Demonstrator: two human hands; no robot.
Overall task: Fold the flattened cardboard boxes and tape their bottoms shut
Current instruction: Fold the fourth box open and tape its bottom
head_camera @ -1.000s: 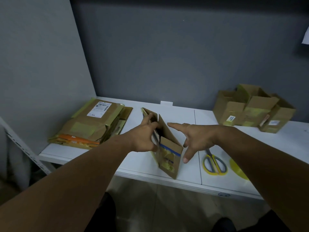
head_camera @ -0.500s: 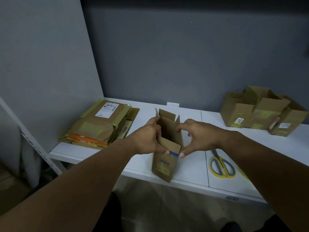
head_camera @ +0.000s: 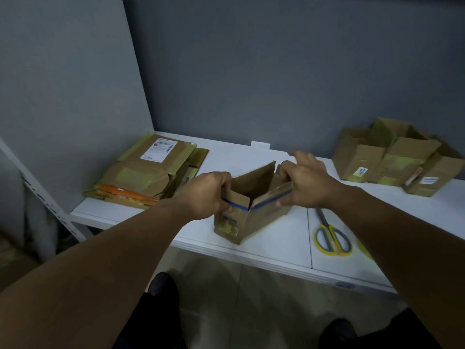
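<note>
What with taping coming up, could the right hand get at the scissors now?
Probably yes: the scissors lie uncovered on the table beside the box, nothing between; the right hand must release the box first.

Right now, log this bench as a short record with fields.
in work: brown cardboard box, opened up, standing on the white table near its front edge
left hand: grip on the box's left wall
right hand: grip on its right wall
left of it: stack of flattened brown cardboard boxes
back right: group of folded brown cardboard boxes
right of it: yellow-and-grey scissors, lying flat
</note>
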